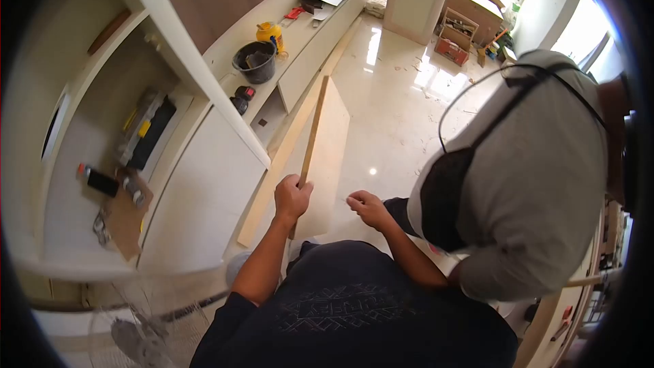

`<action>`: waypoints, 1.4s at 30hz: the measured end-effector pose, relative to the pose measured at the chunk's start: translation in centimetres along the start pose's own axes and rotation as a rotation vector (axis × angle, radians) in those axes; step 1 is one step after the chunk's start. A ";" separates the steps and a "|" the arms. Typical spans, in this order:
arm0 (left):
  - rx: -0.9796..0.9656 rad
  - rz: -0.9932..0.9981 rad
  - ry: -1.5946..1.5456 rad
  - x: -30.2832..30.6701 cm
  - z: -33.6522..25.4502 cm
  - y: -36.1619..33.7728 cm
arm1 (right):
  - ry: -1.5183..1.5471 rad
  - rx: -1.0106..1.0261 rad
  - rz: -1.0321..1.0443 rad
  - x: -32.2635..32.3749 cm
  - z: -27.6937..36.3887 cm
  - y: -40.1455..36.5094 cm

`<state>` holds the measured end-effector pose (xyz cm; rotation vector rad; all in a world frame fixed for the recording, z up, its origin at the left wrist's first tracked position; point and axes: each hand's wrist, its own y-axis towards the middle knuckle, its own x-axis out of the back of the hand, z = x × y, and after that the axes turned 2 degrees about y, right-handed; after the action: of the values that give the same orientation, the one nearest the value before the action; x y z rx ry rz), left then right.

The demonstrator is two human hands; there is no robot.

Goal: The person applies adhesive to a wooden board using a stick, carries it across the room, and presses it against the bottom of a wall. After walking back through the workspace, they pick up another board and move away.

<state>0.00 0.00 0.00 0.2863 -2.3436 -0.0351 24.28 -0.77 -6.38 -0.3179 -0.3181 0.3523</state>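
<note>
At the far left, an open cabinet (pixel 197 184) holds a black-and-yellow case (pixel 148 126) and a piece of brown cardboard (pixel 127 221); below it stands a wire-caged fan (pixel 142 332). The fan sits near the person's left arm, so a backward swing of the elbow could knock it.

Farther right, a low bench (pixel 306 71) along the wall carries a black bucket (pixel 255 63), a yellow bottle (pixel 270 34) and a red-and-black tool (pixel 243 95). A long wooden strip (pixel 279 172) runs beside the bench; a foot or the board could catch on it.

Next comes the left hand (pixel 293 196), clasped around the near long edge of a pale board (pixel 327 153), which stands tilted in front of the person, its far end near the bench. With one hand gripping near one end, the board could twist or tip if that grip slackens.

Just right of the board, the right hand (pixel 368 209) is off it, fingers curled; whether it pinches something small cannot be told. At the right, a co-worker (pixel 524 170) in a grey shirt stands close, so a sideways turn of the board could strike them.
</note>
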 end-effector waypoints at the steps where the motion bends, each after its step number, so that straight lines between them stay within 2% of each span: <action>1: 0.009 -0.011 -0.051 -0.6 -0.4 0.9 | 0.000 -0.017 -0.053 0.6 -1.0 0.0; 2: 0.017 -0.015 -0.102 -1.2 -0.8 1.6 | 0.003 -0.038 -0.110 0.9 -2.0 -0.3; 3: 0.072 0.043 -0.133 -1.5 1.9 8.5 | 0.003 -0.085 -0.120 -0.6 -1.4 5.4; 4: 0.100 0.055 -0.214 -2.7 2.1 10.8 | -0.052 -0.088 -0.153 -0.1 -1.0 6.3; 5: 0.117 0.050 -0.285 -3.2 2.5 14.0 | -0.101 -0.067 -0.183 -0.1 0.2 8.6; 6: 0.042 0.003 -0.331 -5.1 3.1 17.8 | -0.193 -0.096 -0.135 0.9 3.4 10.4; 7: 0.069 0.023 -0.319 -4.9 2.7 20.7 | -0.236 -0.088 -0.084 0.5 6.0 11.7; 9: 0.177 0.088 -0.424 -6.4 3.7 25.6 | -0.469 0.222 -0.127 -1.2 9.0 14.2; 12: 0.281 0.169 -0.518 -9.6 4.2 33.5 | -0.488 0.384 -0.299 -1.9 13.6 20.0; 16: 0.445 0.341 -0.618 -13.9 3.2 40.6 | -0.433 0.322 -0.572 0.9 14.7 27.3; 17: 0.467 0.366 -0.652 -15.1 3.1 42.3 | -0.450 0.358 -0.615 2.1 14.2 29.5; 19: 0.515 0.412 -0.725 -16.6 2.4 45.7 | -0.370 0.219 -0.650 4.3 15.1 33.1; 20: 0.539 0.446 -0.718 -17.5 2.1 47.6 | -0.381 0.245 -0.646 5.6 14.8 35.3; 22: 0.530 0.519 -0.716 -18.4 1.2 51.4 | -0.407 0.287 -0.610 8.1 14.1 39.1; 24: 0.528 0.594 -0.714 -19.1 0.7 56.0 | -0.297 0.191 -0.612 10.8 15.1 43.3; 27: 0.307 0.681 -0.483 -19.2 2.8 63.7 | -0.276 0.119 -0.568 15.4 17.7 48.5; 29: -0.021 0.461 -0.100 -17.6 6.5 70.0 | -0.284 0.028 -0.498 17.9 18.9 50.9; 30: 0.102 0.351 -0.246 -17.3 9.4 72.8 | -0.307 0.004 -0.474 19.1 19.0 52.0; 31: 0.087 0.171 -0.249 -16.0 11.9 76.0 | -0.296 -0.038 -0.463 20.1 19.6 53.1; 32: 0.215 0.123 -0.188 -14.4 14.5 79.6 | -0.285 -0.080 -0.451 21.1 20.4 54.0; 33: 0.131 -0.052 -0.134 -11.9 15.5 82.3 | -0.275 -0.122 -0.440 22.0 20.7 55.1; 34: 0.246 -0.099 -0.133 -9.5 15.6 85.0 | -0.272 -0.140 -0.448 23.0 20.4 56.4; 35: 0.280 -0.170 -0.083 -9.3 19.1 88.2 | -0.289 -0.203 -0.430 24.4 20.4 58.1; 37: 0.318 -0.222 0.130 -7.9 21.6 93.3 | -0.322 -0.346 -0.399 27.0 20.4 61.1; 38: 0.314 -0.266 0.233 -8.4 23.6 95.8 | -0.280 -0.308 -0.408 28.1 19.8 62.8; 41: 0.313 -0.210 0.392 -9.7 26.0 100.1 | -0.288 -0.200 -0.351 31.2 22.3 67.5; 42: 0.286 -0.182 0.419 -10.3 26.4 100.6 | -0.372 -0.287 -0.330 32.1 24.7 69.1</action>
<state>-31.14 98.63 -14.79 0.5878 -1.8974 0.2512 24.40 79.13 -0.72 -0.4743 -0.7798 0.0350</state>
